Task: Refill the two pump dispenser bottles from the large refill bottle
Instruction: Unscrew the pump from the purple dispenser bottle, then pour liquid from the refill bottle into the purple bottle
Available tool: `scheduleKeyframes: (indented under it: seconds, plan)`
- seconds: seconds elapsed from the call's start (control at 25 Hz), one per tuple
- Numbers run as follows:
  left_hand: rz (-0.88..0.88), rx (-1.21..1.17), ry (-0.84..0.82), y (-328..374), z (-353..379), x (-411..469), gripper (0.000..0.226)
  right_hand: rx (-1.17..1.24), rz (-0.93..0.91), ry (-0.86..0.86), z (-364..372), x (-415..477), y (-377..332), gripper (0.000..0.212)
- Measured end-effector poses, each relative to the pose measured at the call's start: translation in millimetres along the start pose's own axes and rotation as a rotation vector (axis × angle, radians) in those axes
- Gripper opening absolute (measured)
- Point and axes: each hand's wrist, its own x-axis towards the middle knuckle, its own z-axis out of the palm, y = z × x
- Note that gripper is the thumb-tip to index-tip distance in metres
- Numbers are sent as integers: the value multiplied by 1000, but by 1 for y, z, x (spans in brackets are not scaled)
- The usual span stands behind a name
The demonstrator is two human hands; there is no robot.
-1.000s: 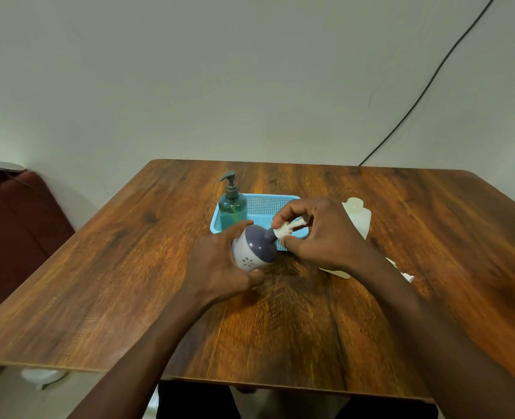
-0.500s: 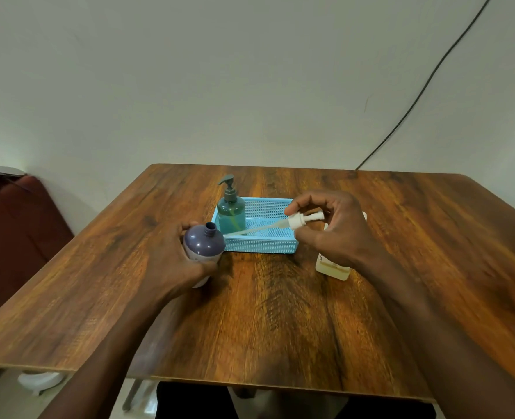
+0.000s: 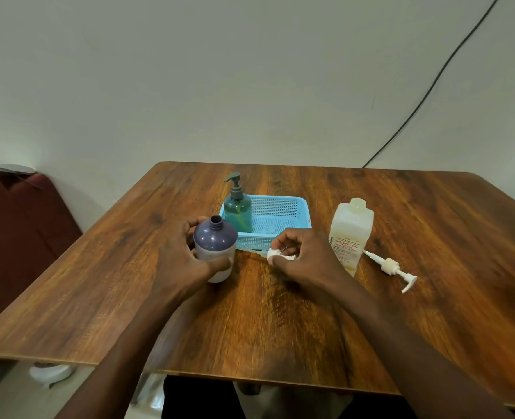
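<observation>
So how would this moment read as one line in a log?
left hand: holds purple bottle, open | right hand: lowering white pump | refill bottle: uncapped

purple-topped white bottle (image 3: 215, 246), teal-green pump bottle (image 3: 237, 211), light-blue perforated basket (image 3: 275, 217), cream refill bottle (image 3: 350, 234), brown wood-grain table (image 3: 280, 313)

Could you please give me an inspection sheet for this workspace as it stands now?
Surface: wooden table, bare in front.
Job's things: purple bottle upright, neck open; green bottle in blue basket, pump on; refill bottle upright, uncapped.
Clutter: loose white pump lying right of the refill bottle.
Hands: left hand grips the purple bottle; right hand holds a white pump head at the table.
Cables: black cable on the wall.
Surroundings: red seat at left.
</observation>
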Motion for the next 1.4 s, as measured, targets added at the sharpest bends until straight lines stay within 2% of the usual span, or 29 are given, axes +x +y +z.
scheduleKeyframes:
  seconds: [0.16,0.28,0.4,0.52,0.68,0.76,0.84,0.92,1.08,1.24,1.4]
  plan:
    - [26,-23,-64,8,14,-2,87,-131,16,-29,11,-1,12,20]
    - [45,-18,-92,10,25,0,86,-186,11,-55,13,-4,18,29]
    - [70,-22,-84,15,34,-1,87,-188,7,8,10,-7,17,33]
    - [87,-47,-81,25,44,-2,94,-216,2,203,-3,-13,9,33]
    - [97,-47,-100,37,62,-1,91,-284,-191,555,-37,-26,-4,25]
    - [89,-26,-123,41,72,0,90,-291,-273,697,-53,-35,-6,28]
    - [73,-27,-155,46,84,2,90,-283,-258,795,-66,-41,-4,39]
    - [69,-59,-174,50,94,5,87,-247,-142,793,-76,-41,3,57]
    - [84,-69,-184,56,110,8,86,-80,86,629,-83,-33,25,92]
    - [114,-76,-193,59,116,12,87,-43,201,446,-77,-28,46,100]
    - [125,-77,-209,64,117,14,85,-35,195,406,-78,-23,52,101]
